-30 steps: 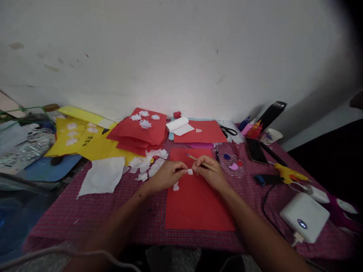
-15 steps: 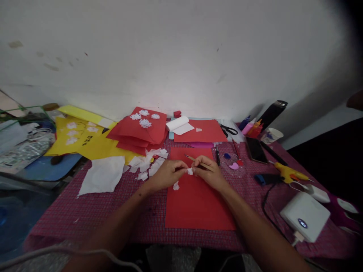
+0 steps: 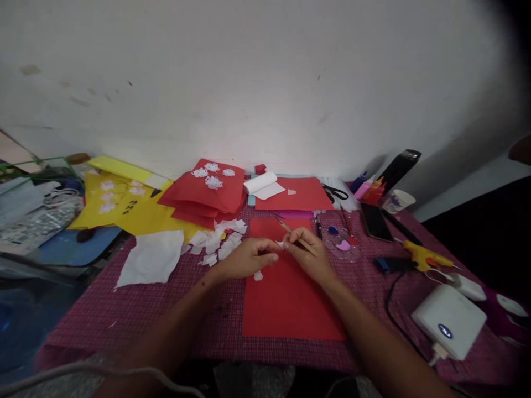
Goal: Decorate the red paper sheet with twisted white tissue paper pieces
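Observation:
Both hands meet over the far end of a red paper sheet (image 3: 286, 293) on the checked tablecloth (image 3: 174, 301). My left hand (image 3: 245, 258) is closed, its fingertips pinching a tiny white paper bit (image 3: 279, 244). My right hand (image 3: 307, 252) is closed too; it holds a thin wooden stick (image 3: 288, 227) that points up and left, and its fingertips touch the same paper bit. Another small white scrap (image 3: 258, 275) lies on the red sheet just below my left hand.
White paper scraps (image 3: 218, 239) and a white sheet (image 3: 151, 257) lie to the left. Red sheets with white paper flowers (image 3: 207, 188) and yellow paper (image 3: 124, 207) sit behind. To the right: a paint palette (image 3: 342, 240), phone (image 3: 374, 220), glue gun (image 3: 423, 255), white power bank (image 3: 450, 320), scissors (image 3: 334, 192), cup (image 3: 397, 200).
Both hands have shifted slightly away from me and to the right. The white bit is smaller between the fingertips, and the stick points more steeply upward.

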`<state>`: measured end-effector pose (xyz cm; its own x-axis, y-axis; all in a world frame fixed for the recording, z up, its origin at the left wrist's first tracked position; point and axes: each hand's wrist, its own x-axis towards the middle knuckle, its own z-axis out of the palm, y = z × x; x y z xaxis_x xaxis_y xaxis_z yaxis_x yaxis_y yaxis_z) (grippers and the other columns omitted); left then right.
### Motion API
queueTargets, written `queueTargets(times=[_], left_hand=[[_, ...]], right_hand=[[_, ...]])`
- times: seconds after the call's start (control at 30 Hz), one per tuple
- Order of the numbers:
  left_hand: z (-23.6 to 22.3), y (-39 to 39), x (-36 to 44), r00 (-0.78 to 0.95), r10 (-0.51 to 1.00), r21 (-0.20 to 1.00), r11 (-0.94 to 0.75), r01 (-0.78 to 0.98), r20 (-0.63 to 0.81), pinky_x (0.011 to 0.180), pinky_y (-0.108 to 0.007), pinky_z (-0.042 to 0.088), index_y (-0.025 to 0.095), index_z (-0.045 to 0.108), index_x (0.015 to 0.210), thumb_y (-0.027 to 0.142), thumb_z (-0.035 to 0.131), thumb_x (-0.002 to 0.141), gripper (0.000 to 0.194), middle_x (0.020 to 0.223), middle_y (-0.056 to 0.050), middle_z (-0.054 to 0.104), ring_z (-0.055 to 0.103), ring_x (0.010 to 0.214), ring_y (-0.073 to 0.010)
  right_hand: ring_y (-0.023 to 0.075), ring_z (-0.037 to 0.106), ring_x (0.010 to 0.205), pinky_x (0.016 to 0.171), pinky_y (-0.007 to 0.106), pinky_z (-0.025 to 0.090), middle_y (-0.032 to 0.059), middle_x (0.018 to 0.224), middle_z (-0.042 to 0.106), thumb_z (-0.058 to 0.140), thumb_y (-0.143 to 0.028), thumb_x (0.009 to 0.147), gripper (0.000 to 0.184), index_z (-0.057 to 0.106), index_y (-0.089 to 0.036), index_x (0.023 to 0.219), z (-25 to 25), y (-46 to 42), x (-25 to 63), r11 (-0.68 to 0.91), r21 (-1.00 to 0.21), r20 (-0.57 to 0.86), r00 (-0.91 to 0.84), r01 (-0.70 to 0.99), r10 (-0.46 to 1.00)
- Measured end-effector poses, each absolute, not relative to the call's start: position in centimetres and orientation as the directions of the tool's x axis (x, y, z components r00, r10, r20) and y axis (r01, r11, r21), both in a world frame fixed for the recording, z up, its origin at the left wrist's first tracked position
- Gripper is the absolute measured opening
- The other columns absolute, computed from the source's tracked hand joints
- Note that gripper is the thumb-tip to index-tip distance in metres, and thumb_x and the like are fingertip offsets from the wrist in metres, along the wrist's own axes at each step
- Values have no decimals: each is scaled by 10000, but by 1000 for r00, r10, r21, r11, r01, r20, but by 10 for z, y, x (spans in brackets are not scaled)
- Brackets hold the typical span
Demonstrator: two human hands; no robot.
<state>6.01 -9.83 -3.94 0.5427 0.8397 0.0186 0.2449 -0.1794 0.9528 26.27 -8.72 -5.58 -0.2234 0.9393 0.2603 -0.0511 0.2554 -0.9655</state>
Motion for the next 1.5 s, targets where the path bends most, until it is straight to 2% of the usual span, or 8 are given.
queueTargets(times=[0.2,0.4,0.63,0.83,1.0,1.23,1.5], left_hand=[[-43,-95,58,542,841,971,-133,200,4,621,-214,430,159,648,1009,312,552,880,222,825,-16,649,561,687,-104],[-45,-93,58,535,844,975,-145,168,33,590,-203,406,148,630,910,322,552,879,193,770,1,612,522,646,-93],[-41,-95,59,542,840,963,-157,220,13,555,-200,381,154,622,906,359,543,885,221,743,16,584,493,593,-82],[-42,-94,58,525,850,917,-245,315,46,583,-205,390,156,621,835,303,503,892,197,736,11,600,515,627,-96],[-43,-94,59,535,842,895,-291,338,72,612,-209,401,165,629,876,250,466,897,185,773,8,619,529,664,-104],[-44,-95,59,527,848,896,-274,350,54,632,-214,415,170,644,946,246,472,890,196,822,-2,647,559,699,-114],[-44,-95,59,527,848,919,-250,304,57,584,-210,387,161,646,936,315,530,889,199,736,19,590,495,631,-96]], right_hand=[[163,597,825,793,295,460,5,863,636,678,-245,821,141,544,-226,782,-55,-89,262,287,-957,287,-273,-39,918],[165,610,835,801,302,466,11,873,654,669,-256,838,137,541,-221,803,-57,-89,262,309,-951,301,-292,-19,908],[161,593,817,784,299,462,6,867,629,625,-245,874,98,536,-229,838,-58,-91,261,379,-925,349,-330,32,877],[163,586,828,770,296,464,9,903,604,642,-206,850,114,538,-233,890,-57,-92,261,430,-900,375,-383,68,845],[157,576,807,744,285,462,8,910,593,643,-200,848,142,523,-235,915,-59,-93,260,433,-896,371,-369,99,852],[166,588,815,761,295,466,12,889,610,595,-235,887,64,532,-231,900,-65,-91,261,405,-901,345,-313,152,885],[167,599,819,777,304,470,12,884,629,615,-236,875,80,535,-233,871,-62,-90,262,396,-912,344,-322,112,882]])
